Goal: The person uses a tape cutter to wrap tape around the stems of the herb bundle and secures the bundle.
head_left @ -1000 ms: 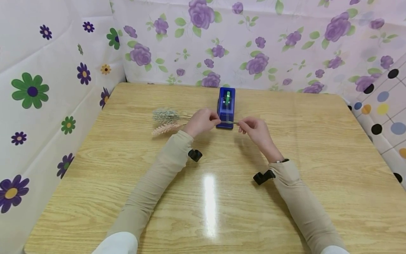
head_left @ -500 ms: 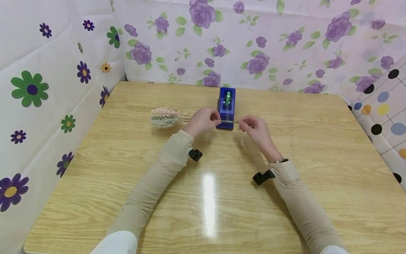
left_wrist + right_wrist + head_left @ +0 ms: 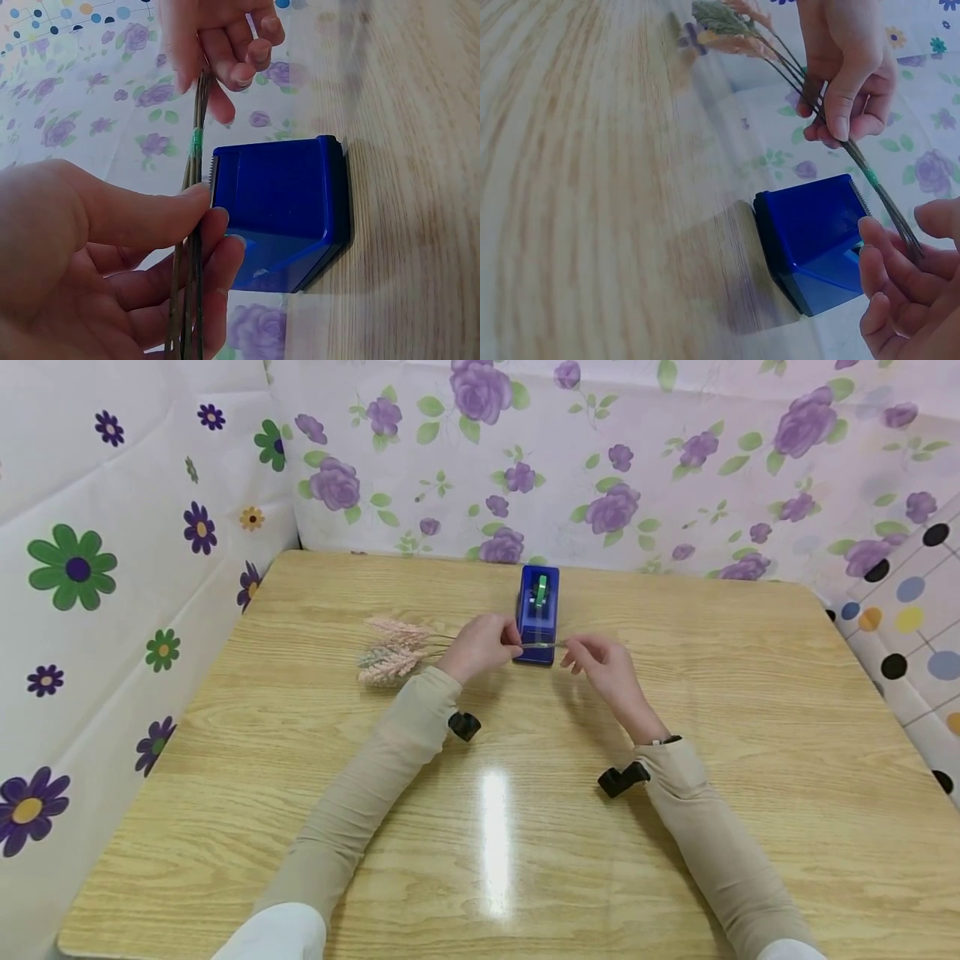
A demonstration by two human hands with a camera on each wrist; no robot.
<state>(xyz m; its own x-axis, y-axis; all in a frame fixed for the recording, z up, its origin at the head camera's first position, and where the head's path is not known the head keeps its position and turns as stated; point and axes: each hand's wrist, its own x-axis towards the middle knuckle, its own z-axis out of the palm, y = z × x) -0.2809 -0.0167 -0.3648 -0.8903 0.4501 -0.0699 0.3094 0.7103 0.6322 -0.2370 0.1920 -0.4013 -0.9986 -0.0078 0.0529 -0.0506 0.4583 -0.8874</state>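
A small bunch of pink and grey-green dried-looking flowers [image 3: 392, 653] lies sideways across the front of a blue tape dispenser [image 3: 537, 614]. My left hand [image 3: 483, 647] pinches its thin stems [image 3: 859, 157] between thumb and fingers, left of the dispenser. On the right, my right hand [image 3: 606, 670] holds the stem ends between thumb and fingers, its other fingers loosely bent. Between the hands, a band of green tape [image 3: 197, 141] wraps the stems. The dispenser's toothed cutter [image 3: 213, 178] is close beside the stems in the left wrist view.
A green tape roll [image 3: 540, 591] sits in the dispenser, near the back edge of the wooden table [image 3: 420, 827]. Flower-printed cloth [image 3: 555, 468] hangs behind and at the left; dotted cloth [image 3: 911, 610] is at the right.
The flower heads have turned about the stems' axis, so pink ones now show above and below the grey-green. Both hands stay in nearly the same place.
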